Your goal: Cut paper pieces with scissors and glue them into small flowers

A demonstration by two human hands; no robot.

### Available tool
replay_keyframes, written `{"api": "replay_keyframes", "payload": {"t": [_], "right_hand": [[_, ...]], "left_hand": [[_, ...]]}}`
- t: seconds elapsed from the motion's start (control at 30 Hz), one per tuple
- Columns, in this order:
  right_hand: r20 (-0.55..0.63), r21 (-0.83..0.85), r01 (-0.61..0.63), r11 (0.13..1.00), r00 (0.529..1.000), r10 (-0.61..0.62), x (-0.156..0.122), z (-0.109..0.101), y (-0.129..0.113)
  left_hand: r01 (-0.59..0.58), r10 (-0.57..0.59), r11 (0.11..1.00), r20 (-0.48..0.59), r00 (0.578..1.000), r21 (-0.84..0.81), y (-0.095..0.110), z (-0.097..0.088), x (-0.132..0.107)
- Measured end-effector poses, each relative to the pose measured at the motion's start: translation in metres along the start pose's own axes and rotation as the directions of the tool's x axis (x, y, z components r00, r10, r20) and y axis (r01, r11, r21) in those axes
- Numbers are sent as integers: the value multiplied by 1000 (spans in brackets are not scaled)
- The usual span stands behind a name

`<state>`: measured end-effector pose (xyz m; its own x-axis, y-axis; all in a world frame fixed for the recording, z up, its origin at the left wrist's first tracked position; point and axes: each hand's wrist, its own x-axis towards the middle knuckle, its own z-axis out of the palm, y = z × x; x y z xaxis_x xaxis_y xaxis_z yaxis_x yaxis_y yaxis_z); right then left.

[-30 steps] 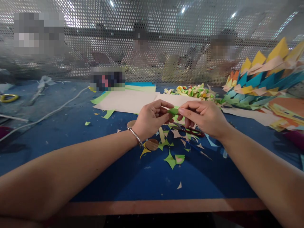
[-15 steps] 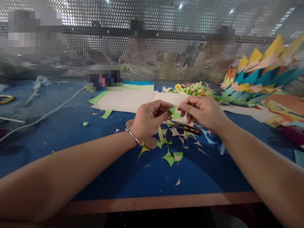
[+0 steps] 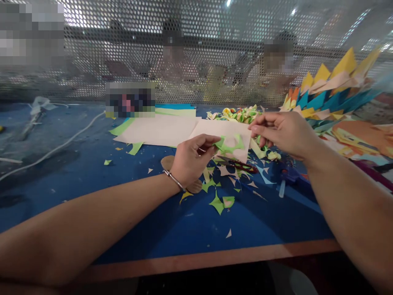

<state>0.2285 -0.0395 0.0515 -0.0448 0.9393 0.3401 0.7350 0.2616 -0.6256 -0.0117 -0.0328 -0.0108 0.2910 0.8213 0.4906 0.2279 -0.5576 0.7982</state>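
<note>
We've got a flat blue surface point(image 3: 147, 229) below both sets of fingers. Tiered piece of pointed yellow, pale pink, blue and green paper point(image 3: 334, 94): beyond the right fingers, off to their right. Flat pale pink paper sheets point(image 3: 158, 129): behind the left fingers. Our left hand point(image 3: 190, 160): thumb and fingertips pinched nearly together, loaded. Our right hand point(image 3: 287, 133): up and right of it, well apart, thumb and forefinger almost meeting; can't tell if they grip anything. Blue plastic gun-shaped tool point(image 3: 296, 178): below the right fingers. Dark-red-handled metal scissors point(image 3: 244, 165): just below and right of the left fingers. Four-pointed green paper offcut point(image 3: 217, 204): nearer us than the left fingers. Small green paper piece point(image 3: 220, 142): held at the left fingertips.
</note>
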Motion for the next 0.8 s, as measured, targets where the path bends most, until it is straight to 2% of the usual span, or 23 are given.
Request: {"api": "replay_keyframes", "payload": {"t": [0.1, 0.17, 0.3, 0.43, 0.5, 0.7, 0.8], "right_hand": [[13, -159, -27, 987, 999, 29, -13, -14, 3], [72, -261, -82, 962, 992, 104, -29, -25, 9], [24, -465, -192, 864, 973, 229, -72, -48, 34], [38, -462, -322, 826, 924, 381, -111, -58, 58], [-18, -424, -321, 847, 938, 347, -122, -56, 62], [-7, -469, -290, 834, 946, 325, -125, -45, 63], [-59, -410, -339, 847, 936, 346, -121, -44, 64]], "left_hand": [[-2, 2, 1000, 13, 1000, -22, 2, 0, -1], [3, -3, 999, 15, 1000, -34, 3, 0, -1], [22, -22, 999, 4, 1000, -33, 7, 0, -1], [23, -23, 999, 7, 1000, -40, 7, -2, 0], [27, -26, 998, 14, 1000, -53, 6, -2, 0], [39, -37, 996, 29, 999, -75, 2, -3, 1], [41, -38, 997, 39, 998, -69, 1, -3, 1]]}}
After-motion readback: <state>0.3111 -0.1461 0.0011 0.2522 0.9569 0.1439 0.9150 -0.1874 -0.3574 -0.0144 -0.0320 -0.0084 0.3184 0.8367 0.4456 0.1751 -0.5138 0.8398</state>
